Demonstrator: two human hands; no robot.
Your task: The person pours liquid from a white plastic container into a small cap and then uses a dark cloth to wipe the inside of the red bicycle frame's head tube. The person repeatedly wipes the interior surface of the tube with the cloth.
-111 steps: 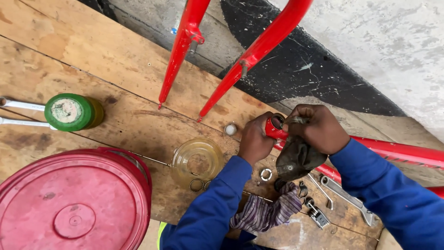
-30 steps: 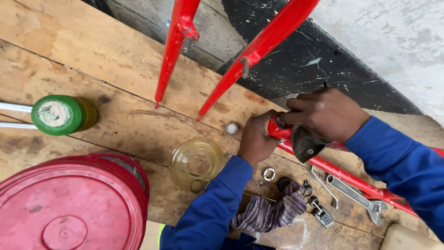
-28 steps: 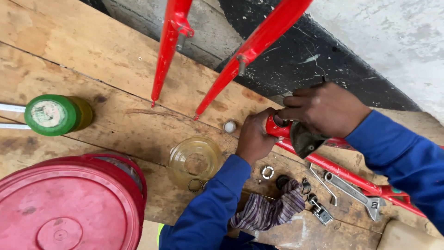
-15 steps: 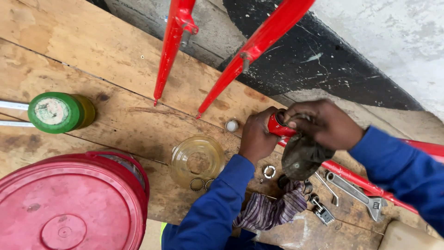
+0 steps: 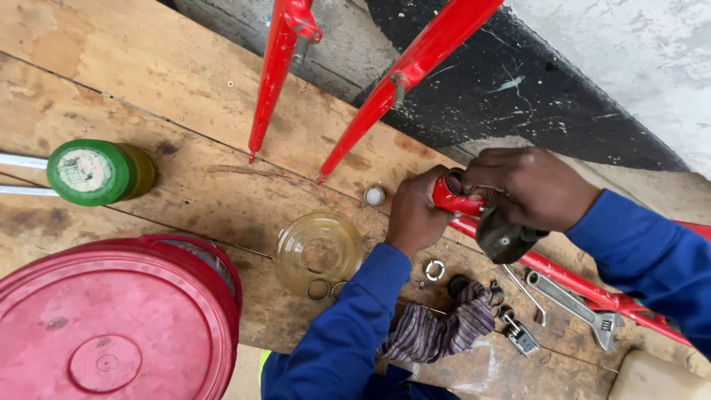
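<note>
My left hand grips the open end of a red bicycle frame tube that lies across the wooden bench. My right hand presses a dark grey rag against the tube's mouth, fingers closed on the cloth. Two red frame stays stand on the bench just beyond my hands. A small silver nut lies below my left hand.
A clear glass lid with rings beside it, a small white cap, a green-lidded jar, a large red bucket lid, a striped cloth, an adjustable wrench and small metal parts lie on the bench.
The right hand has shifted back and forth with the rag along the tube's end; the left hand has kept its grip. The camera view shifted slightly.
</note>
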